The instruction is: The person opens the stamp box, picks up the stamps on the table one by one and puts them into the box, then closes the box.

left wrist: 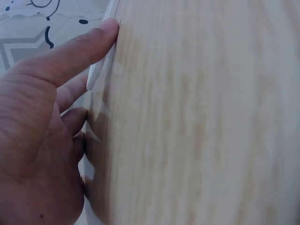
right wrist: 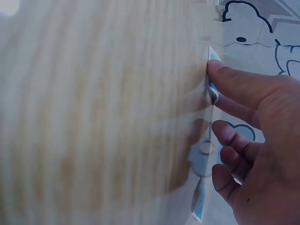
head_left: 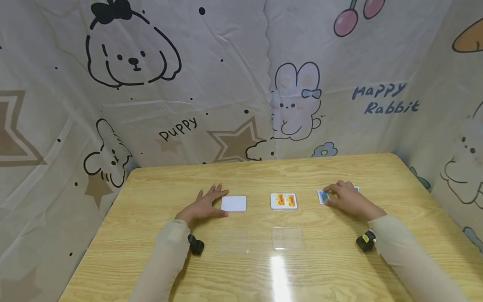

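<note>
My left hand (head_left: 203, 204) spans the left end of a flat white rectangular case (head_left: 235, 204), thumb at the near edge and index finger at the far edge. In the left wrist view the thumb tip (left wrist: 110, 26) presses the rim of the case (left wrist: 97, 75). On the right, my right hand (head_left: 349, 197) pinches a small blue-and-white packet (head_left: 322, 197) between thumb and index finger. The packet (right wrist: 213, 86) stands edge-on in the right wrist view. Partly hidden behind that hand lies a second blue-edged packet (head_left: 356, 188).
Between the hands lies a flat white case (head_left: 284, 201) with two orange pictures. Nearer me are two clear rectangular plastic pieces (head_left: 233, 241), (head_left: 288, 238). The wooden table (head_left: 226, 277) ends at a printed cloth backdrop (head_left: 226, 84).
</note>
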Motion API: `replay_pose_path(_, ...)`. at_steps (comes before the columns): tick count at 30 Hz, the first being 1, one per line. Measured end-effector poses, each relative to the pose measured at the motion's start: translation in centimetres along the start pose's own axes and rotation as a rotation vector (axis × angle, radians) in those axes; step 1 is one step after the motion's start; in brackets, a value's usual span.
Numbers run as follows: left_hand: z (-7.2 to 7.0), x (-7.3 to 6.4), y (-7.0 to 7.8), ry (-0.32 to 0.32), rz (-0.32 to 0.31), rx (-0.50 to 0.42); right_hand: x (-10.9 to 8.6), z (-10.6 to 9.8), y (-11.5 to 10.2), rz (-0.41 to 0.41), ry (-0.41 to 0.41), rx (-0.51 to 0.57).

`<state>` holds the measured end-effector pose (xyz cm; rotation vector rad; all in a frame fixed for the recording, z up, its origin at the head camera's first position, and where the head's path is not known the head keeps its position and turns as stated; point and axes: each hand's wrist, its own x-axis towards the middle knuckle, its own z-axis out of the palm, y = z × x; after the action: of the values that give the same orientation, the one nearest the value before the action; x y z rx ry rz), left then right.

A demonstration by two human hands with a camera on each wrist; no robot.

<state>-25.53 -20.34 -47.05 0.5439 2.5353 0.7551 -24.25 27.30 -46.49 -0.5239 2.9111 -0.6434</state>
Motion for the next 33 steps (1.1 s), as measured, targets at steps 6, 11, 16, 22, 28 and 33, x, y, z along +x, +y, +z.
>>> replay_pose_path(6,0.1,0.0,-0.1,0.021,0.014,0.000,-0.1,0.4,0.1,-0.010,0.034,0.010)
replay_pose_path(11,0.1,-0.1,-0.2,-0.001,0.008,0.003,-0.1,0.8,-0.1,-0.002,0.031,0.005)
replay_pose_path(16,-0.1,0.3,-0.3,0.002,0.016,0.016,0.0,0.4,-0.9,0.005,0.054,-0.014)
replay_pose_path(22,0.0,0.5,-0.2,0.003,0.004,0.010,0.6,-0.3,-2.6,-0.009,0.056,0.022)
replay_pose_path(28,0.1,0.4,-0.1,0.004,0.018,0.002,1.8,-0.5,-4.7,-0.064,0.052,0.031)
replay_pose_path(33,0.0,0.2,-0.1,0.005,0.010,-0.006,3.0,-0.4,-6.9,-0.113,0.036,0.031)
